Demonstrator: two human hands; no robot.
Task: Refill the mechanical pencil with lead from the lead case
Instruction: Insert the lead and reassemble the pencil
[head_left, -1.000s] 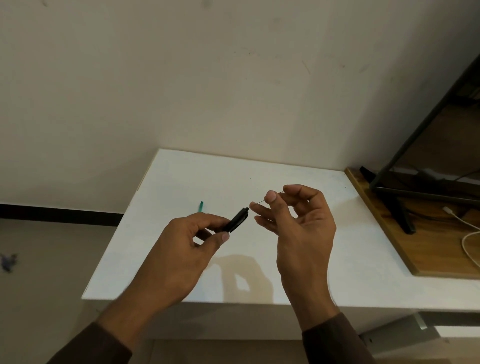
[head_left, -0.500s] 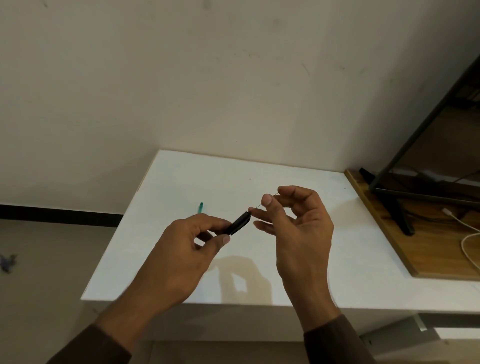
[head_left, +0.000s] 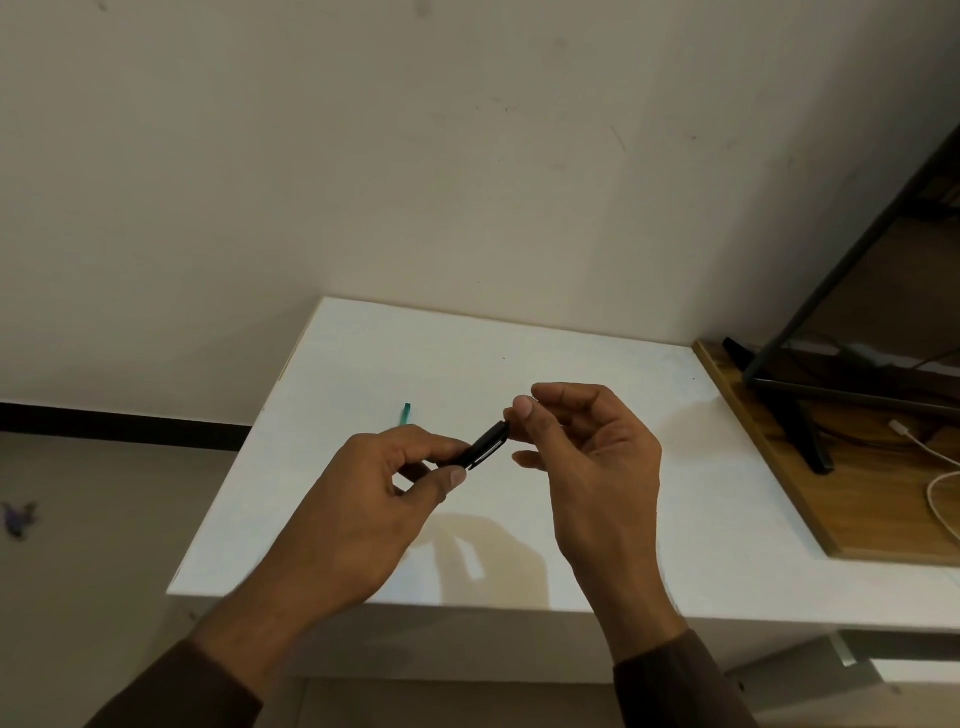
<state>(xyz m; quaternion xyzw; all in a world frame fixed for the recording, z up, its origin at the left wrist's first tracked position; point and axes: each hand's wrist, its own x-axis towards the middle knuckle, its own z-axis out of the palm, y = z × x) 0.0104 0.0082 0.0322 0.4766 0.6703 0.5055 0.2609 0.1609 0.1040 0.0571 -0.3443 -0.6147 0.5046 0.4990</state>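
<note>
Lower frame, nearest: two dark sleeves coming in from the bottom edge. Centre-left: left hand curled round the black mechanical pencil, thumb and forefinger clamping the barrel, open rear end angled up-right. Centre-right: right hand with thumb and forefinger pinched together right at that rear end, other fingers loosely spread; lead itself too thin to make out, so can't confirm one is in the pinch. Looks like mid-insertion: feeding lead into the barrel's back opening. Next move probably calls for steady axial push, no sideways load, or the lead snaps; then release and recap. Both hands held above the white table, not resting on it. Further back, left of centre: small green piece lying on the table, possibly the pencil's cap or the lead case, can't tell which. No other lead case visible. Right edge: wooden board with a black stand and a white cable. Top: plain wall.
</note>
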